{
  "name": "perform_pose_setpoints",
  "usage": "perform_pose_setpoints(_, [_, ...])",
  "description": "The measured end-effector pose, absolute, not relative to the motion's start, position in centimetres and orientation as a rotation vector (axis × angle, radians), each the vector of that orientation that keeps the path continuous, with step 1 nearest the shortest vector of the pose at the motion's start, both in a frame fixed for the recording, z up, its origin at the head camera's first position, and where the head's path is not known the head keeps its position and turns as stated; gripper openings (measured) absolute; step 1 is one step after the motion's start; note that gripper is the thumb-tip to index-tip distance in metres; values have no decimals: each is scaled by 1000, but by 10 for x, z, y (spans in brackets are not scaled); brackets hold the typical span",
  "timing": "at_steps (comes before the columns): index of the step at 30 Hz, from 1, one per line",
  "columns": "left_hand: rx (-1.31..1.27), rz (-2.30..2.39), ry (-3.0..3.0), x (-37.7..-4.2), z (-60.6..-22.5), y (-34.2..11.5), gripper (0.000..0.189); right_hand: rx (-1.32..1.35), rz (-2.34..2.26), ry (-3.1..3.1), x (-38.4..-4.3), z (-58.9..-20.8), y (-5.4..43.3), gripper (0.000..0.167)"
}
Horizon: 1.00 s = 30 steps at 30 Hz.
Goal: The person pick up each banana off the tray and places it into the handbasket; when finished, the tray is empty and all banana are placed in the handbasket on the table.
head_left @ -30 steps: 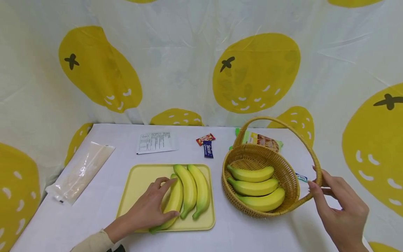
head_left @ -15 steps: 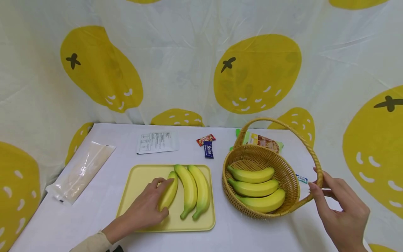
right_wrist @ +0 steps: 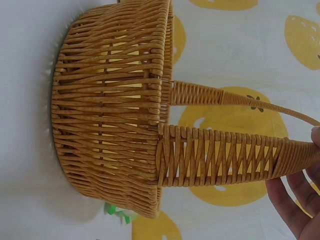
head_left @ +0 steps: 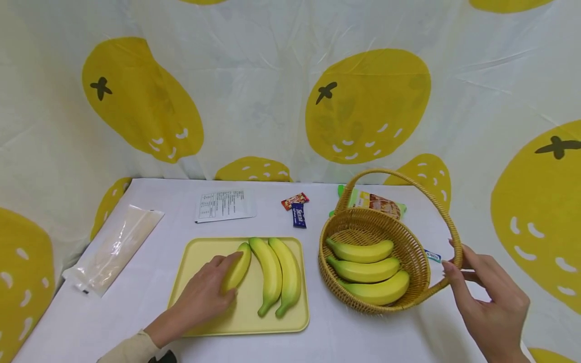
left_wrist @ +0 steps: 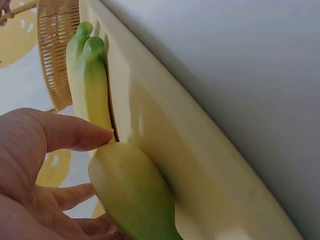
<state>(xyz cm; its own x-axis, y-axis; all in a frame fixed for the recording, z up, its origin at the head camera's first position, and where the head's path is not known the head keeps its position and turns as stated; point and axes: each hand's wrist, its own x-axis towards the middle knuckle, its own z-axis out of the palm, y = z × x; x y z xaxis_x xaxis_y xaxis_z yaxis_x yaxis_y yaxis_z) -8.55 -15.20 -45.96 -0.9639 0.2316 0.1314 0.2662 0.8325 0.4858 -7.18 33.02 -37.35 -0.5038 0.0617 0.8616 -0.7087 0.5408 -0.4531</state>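
On the yellow tray, my left hand pinches a yellow banana with green ends between thumb and fingers. The left wrist view shows the thumb against this banana, which lies close over the tray floor; the palm hides part of it in the head view. To its right on the tray lie two more bananas, side by side. My right hand holds the arched handle of a brown wicker basket. Inside the basket rest three bananas.
Behind the tray lie a white printed packet, a red wrapped snack and a blue one. A clear-wrapped pale pack is at the left. The basket partly covers a green bag and a small blue-white packet.
My left hand has shifted the leftmost banana leftward on the tray, widening the gap to the other two. My right hand and the basket stay as they were.
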Motion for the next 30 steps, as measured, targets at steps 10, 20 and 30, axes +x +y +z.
perform_pose_setpoints(10, [-363,-768,-2898,-85,-454,-158,75,540,1062,-1858,-73,-374,330,32])
perform_pose_setpoints(20, [-495,-836,-2800,-95,-437,-141,79,547,1060,-1850,-74,-371,330,31])
perform_pose_setpoints(30, [-650,-870,-2789,-108,-427,-105,75,548,1049,-1863,-71,-372,331,31])
